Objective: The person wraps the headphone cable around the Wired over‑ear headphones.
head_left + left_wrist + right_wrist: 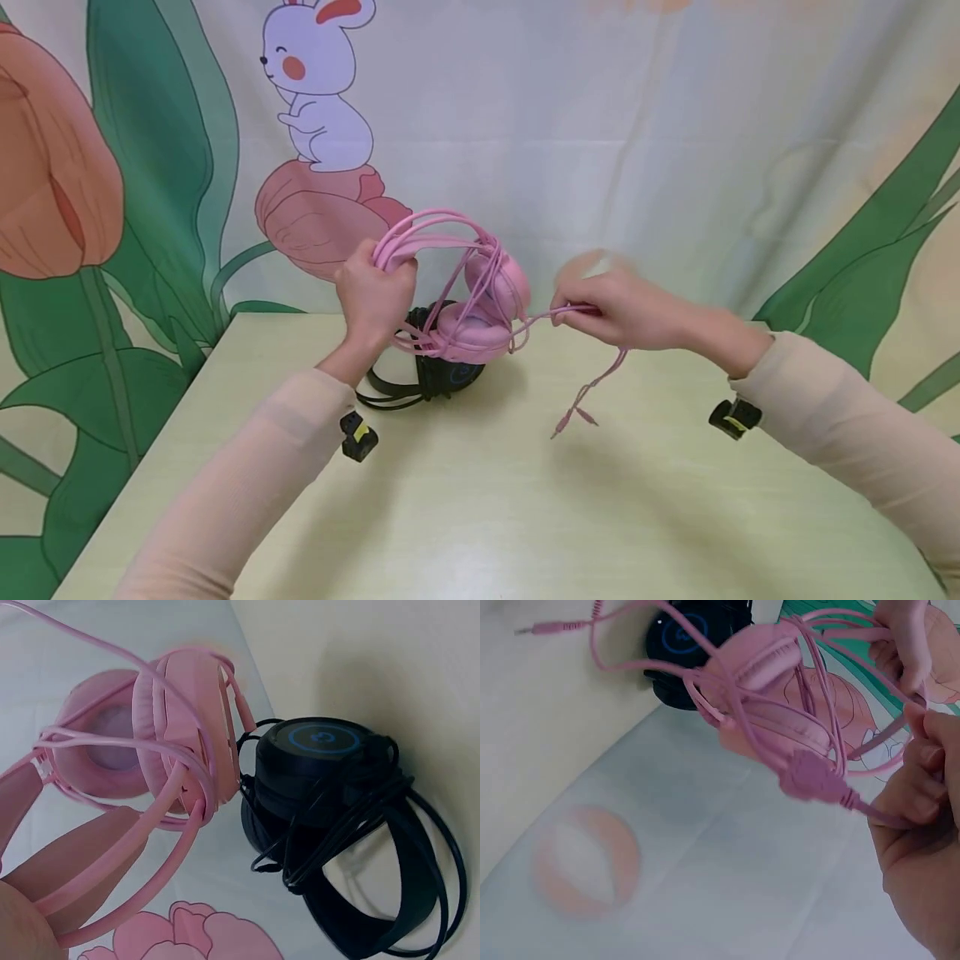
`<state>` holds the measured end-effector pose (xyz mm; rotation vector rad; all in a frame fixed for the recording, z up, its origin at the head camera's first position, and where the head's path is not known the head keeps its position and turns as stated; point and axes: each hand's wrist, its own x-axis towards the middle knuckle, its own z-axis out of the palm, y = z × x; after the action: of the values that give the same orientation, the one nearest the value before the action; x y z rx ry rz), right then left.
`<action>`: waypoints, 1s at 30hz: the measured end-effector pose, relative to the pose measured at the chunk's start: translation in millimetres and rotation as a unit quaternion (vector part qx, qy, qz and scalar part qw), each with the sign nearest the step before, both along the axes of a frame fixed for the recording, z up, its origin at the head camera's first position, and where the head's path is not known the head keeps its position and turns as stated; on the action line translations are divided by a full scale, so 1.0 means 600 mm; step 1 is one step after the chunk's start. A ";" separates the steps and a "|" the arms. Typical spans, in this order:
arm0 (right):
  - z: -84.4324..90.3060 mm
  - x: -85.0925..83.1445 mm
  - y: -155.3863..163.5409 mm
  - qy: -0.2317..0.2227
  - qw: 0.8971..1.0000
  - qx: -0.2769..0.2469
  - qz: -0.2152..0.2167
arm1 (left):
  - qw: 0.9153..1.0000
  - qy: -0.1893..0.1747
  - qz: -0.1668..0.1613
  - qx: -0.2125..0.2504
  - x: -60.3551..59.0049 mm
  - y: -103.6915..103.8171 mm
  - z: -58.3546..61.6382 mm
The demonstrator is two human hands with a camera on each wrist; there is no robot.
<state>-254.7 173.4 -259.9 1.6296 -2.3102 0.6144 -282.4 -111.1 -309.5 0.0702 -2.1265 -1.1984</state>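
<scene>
Pink headset [468,287] held up off the table [525,500], over its far edge near the middle; black headset [427,371] lying flat underneath, cable bundled round it. Left hand [372,296] clamped round the pink headband, fingers curled tight. Right hand [626,312] pinching the pink cable [540,317] between thumb and fingers; exact finger overlap blurred in the head view, probably thumb against index. Cable wound in several loops round headband and earcups, inline control box [808,776] sitting just short of the right fingers, free tail with plugs [573,417] dangling toward the table.

Step in hand reads as unwinding the cable. Best done by keeping the left grip fixed on the band, leading the cable round the cups loop by loop, no hard pulling at the control box, plugs kept clear of the black headset's cord.

Headband arch up, earcups down and toward the right edge; long axis roughly vertical, tilted slightly right.
</scene>
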 end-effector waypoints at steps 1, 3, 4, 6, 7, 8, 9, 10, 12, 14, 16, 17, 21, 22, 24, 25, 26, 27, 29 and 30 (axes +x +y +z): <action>0.005 -0.002 -0.001 0.013 1.000 -0.003 0.007 | 1.000 0.000 -0.004 -0.002 0.001 0.001 -0.002; 0.014 -0.004 -0.003 0.017 1.000 0.001 0.018 | 1.000 0.000 -0.012 -0.009 0.001 0.002 -0.007; 0.017 -0.005 -0.003 0.013 1.000 0.008 0.017 | 1.000 0.000 -0.018 -0.012 0.002 0.003 -0.009; 0.022 -0.005 -0.001 0.015 1.000 0.023 0.003 | 0.999 -0.009 -0.030 -0.012 0.003 0.004 -0.014; 0.024 -0.005 -0.001 0.020 0.999 0.030 -0.007 | 0.999 -0.015 -0.035 -0.014 0.004 0.005 -0.016; 0.026 -0.005 0.000 0.028 0.999 0.035 -0.018 | 0.999 -0.022 -0.042 -0.014 0.005 0.006 -0.017; 0.028 -0.005 0.001 0.043 0.998 0.037 -0.028 | 0.998 -0.029 -0.050 -0.013 0.006 0.007 -0.018; 0.028 -0.006 0.002 0.062 0.997 0.034 -0.036 | 0.998 -0.035 -0.056 -0.013 0.007 0.008 -0.019; 0.029 -0.008 0.001 0.107 0.993 0.019 -0.045 | 0.997 -0.041 -0.067 -0.012 0.009 0.012 -0.020; 0.029 -0.009 -0.001 0.161 0.986 -0.001 -0.052 | 0.996 -0.039 -0.076 -0.005 0.012 0.018 -0.020; 0.029 -0.010 -0.006 0.205 0.977 -0.023 -0.054 | 0.997 -0.030 -0.078 0.004 0.015 0.027 -0.021; 0.030 -0.010 -0.009 0.223 0.973 -0.030 -0.056 | 0.997 -0.026 -0.077 0.010 0.017 0.032 -0.020; 0.036 -0.005 -0.022 0.278 0.957 -0.056 -0.055 | 0.997 -0.012 -0.072 0.032 0.026 0.055 -0.021; 0.039 -0.004 -0.026 0.293 0.953 -0.060 -0.053 | 0.997 -0.011 -0.070 0.037 0.027 0.061 -0.021; 0.044 -0.001 -0.032 0.318 0.945 -0.068 -0.045 | 0.997 -0.012 -0.065 0.044 0.030 0.069 -0.021; 0.046 0.000 -0.035 0.330 0.940 -0.071 -0.041 | 0.997 -0.015 -0.062 0.047 0.031 0.072 -0.021; 0.048 0.001 -0.037 0.340 0.937 -0.072 -0.039 | 0.997 -0.019 -0.056 0.048 0.031 0.074 -0.021; 0.050 0.001 -0.039 0.350 0.933 -0.072 -0.037 | 0.997 -0.024 -0.053 0.052 0.032 0.075 -0.021; 0.052 0.000 -0.039 0.358 0.930 -0.071 -0.035 | 0.997 -0.034 -0.051 0.054 0.033 0.075 -0.020; 0.052 -0.002 -0.037 0.359 0.930 -0.072 -0.037 | 0.996 -0.039 -0.052 0.054 0.033 0.075 -0.020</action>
<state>-255.8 151.3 -228.5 1.3798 -1.7271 0.1171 -262.3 -66.4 -321.7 0.0567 -2.1537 -1.3922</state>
